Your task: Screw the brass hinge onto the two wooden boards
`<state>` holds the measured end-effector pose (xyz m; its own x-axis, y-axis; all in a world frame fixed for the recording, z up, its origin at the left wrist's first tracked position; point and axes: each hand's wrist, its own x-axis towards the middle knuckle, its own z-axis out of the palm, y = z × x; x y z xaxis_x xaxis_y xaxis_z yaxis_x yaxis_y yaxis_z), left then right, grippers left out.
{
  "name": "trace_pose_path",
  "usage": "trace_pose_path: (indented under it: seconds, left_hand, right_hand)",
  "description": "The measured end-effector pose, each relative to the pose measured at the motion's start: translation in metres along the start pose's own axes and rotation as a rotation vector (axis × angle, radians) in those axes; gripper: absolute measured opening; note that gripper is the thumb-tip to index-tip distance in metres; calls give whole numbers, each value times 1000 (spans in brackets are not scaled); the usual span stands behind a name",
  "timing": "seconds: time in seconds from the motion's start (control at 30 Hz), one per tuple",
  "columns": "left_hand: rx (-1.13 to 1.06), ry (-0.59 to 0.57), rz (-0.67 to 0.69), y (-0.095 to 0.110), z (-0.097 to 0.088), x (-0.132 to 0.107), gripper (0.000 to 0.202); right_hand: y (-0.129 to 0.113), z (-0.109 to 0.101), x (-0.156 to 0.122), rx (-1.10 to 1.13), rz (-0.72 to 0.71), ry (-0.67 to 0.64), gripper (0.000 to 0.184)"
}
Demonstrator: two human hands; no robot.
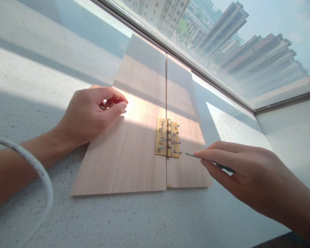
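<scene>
Two pale wooden boards (pixel 134 155) lie side by side with a narrow gap between them. A brass hinge (pixel 168 137) spans the gap near their front end. Several screws (pixel 177 152) stick up from both leaves of the hinge, some tilted. My right hand (pixel 248 172) grips a thin screwdriver (pixel 192 155), its metal tip just right of the hinge's front right screw and apart from it. Over the left board's left edge, my left hand (pixel 95 110) is closed in a pinch. A small pointed grey tip (pixel 124 111) shows below its fingertips; the rest is hidden.
The boards rest on a speckled white countertop (pixel 144 220) beside a window (pixel 222 41) with a metal frame. A white cable (pixel 45 175) loops across the lower left, in front of my left forearm. Bands of sunlight and shadow cross the boards.
</scene>
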<state>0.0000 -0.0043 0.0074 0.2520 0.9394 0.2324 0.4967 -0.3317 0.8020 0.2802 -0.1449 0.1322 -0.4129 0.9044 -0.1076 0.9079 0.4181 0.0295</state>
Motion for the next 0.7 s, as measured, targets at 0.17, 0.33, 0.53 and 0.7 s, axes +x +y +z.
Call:
trace_pose_path:
  seconds: [0.17,0.33,0.53,0.7]
  left_hand:
    - [-34,48,55,-3,2,1,22]
    - [-32,53,51,-4,4,1,23]
    - [-28,52,44,-4,4,0,22]
    - [-43,44,38,-4,3,1,21]
  right_hand:
    - [-4,3,13,-149,-53,-61,30]
    - [-2,4,16,-208,-92,-73,31]
    - [-12,-4,22,-303,-124,-111,28]
    - [-22,-9,26,-332,-121,-136,27]
